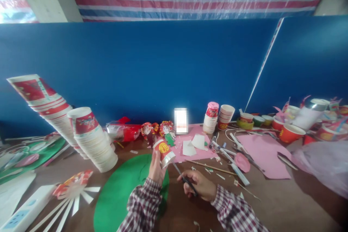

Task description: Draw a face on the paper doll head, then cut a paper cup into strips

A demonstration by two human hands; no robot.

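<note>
A red and white paper cup (164,151) with a yellow emblem is tilted in my left hand (156,168), whose fingers wrap round its side. My right hand (199,185) is closed on dark-handled scissors (189,183); their blades point up and left to the cup's lower rim. Whether the blades touch the cup is too small to tell. Beneath my left forearm lies a round green sheet (119,192). Just behind the cup are small decorated paper figures (166,130) and a pink sheet (201,156) bearing white paper pieces (189,148).
Tall leaning stacks of paper cups (94,141) stand at left, near a cut cup with splayed strips (74,188) and a white power strip (29,206). Shorter cup stacks (210,117), pens, another pink sheet (265,156), red bowls (290,133) and a plastic bag (323,163) lie right. A blue partition rises behind.
</note>
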